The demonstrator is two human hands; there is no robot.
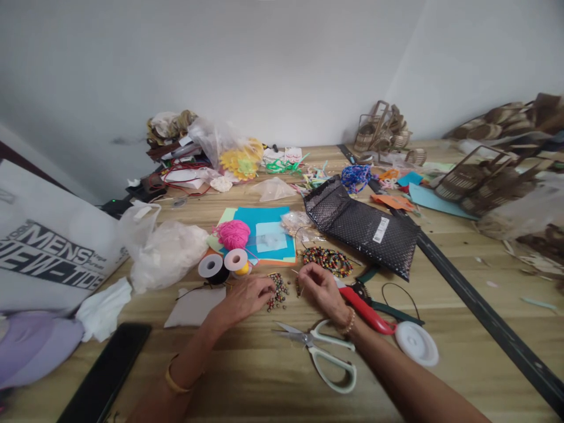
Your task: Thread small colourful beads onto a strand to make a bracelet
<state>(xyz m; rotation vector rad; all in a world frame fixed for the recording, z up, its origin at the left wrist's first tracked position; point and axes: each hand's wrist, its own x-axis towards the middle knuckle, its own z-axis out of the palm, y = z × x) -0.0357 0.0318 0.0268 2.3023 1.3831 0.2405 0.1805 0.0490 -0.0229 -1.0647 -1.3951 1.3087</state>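
My left hand (249, 296) reaches to the edge of a small heap of dark multicoloured beads (278, 291) on the wooden table. Its fingers are curled together at the heap, and whatever they pinch is too small to make out. Just right of the heap, my right hand (322, 289) is closed in a pinch on a thin, pale, needle-like piece (295, 271). A few beads show below those fingertips, partly hidden by the hand. Behind it lies a coil of strung coloured beads (328, 261). Scissors with pale green handles (332, 367) rest below my hands, blades partly spread.
Red-handled pliers (368, 311) and a white spool (416, 342) lie beside my right forearm. Beyond are a black bubble mailer (363, 226), pink yarn (234, 234), thread spools (213, 268) and blue paper (247, 217). A phone (106, 373) lies at the left.
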